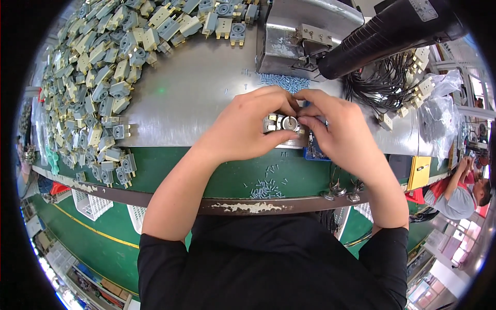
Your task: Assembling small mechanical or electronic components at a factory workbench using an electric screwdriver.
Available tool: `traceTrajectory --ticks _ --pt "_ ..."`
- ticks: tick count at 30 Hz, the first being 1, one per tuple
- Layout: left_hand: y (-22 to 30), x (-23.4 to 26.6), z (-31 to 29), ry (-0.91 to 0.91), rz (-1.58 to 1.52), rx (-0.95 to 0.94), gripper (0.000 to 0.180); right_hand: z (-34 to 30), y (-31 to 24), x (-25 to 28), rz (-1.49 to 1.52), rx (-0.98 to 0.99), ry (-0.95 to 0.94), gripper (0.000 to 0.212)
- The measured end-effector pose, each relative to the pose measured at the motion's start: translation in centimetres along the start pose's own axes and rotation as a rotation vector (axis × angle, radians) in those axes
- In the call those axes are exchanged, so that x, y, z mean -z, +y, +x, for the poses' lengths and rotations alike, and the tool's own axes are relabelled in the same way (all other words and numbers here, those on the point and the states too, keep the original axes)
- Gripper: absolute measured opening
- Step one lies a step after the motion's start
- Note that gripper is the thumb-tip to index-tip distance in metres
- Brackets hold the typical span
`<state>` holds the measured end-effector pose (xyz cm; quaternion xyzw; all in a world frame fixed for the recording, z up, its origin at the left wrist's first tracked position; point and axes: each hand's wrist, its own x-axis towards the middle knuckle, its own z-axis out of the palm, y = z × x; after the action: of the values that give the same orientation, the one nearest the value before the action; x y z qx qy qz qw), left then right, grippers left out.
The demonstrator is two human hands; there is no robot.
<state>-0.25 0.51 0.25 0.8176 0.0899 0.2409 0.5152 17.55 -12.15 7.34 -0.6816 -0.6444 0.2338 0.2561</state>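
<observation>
In front of me, my left hand is closed around a small part with a round silvery metal disc facing up and pale metal tabs beside it. The fingers of my right hand are pinched together at the right edge of that part; whatever lies between the fingertips is hidden. Just beyond both hands is a pile of small bluish screws on the metal tabletop. Under my right hand, a blue tray of small pieces is partly covered.
A large heap of grey and cream plug-like housings fills the left. A metal fixture and a black cylindrical tool stand at the back right, near black cables. Loose screws lie on the green near strip. Another person sits far right.
</observation>
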Motion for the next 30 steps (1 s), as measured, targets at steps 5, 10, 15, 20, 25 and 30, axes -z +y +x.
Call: traceTrajectory --ticks 5,10,15,20,25,30 --pt "-0.2 -0.2 -0.1 0.017 -0.006 -0.053 0.032 -1.0 0.9 -1.1 -0.124 0.070 0.200 0.041" --pt "-0.5 0.1 -0.1 -0.018 0.010 -0.057 0.027 -1.1 0.9 1.3 -0.245 0.371 0.529 0.039" --pt "-0.3 -0.1 0.6 -0.026 -0.035 -0.036 0.030 3.6 2.7 5.7 0.268 0.518 0.831 0.070" --pt "-0.3 0.3 0.3 -0.027 -0.069 -0.015 0.030 5.7 3.1 6.8 0.622 0.317 0.184 0.105" --pt "0.1 0.5 0.2 -0.042 -0.052 -0.001 0.030 8.2 1.8 6.1 0.898 0.438 0.085 0.092" --pt "0.0 0.5 0.3 -0.040 -0.038 0.001 0.029 10.1 -2.9 5.0 0.786 0.264 0.714 0.082"
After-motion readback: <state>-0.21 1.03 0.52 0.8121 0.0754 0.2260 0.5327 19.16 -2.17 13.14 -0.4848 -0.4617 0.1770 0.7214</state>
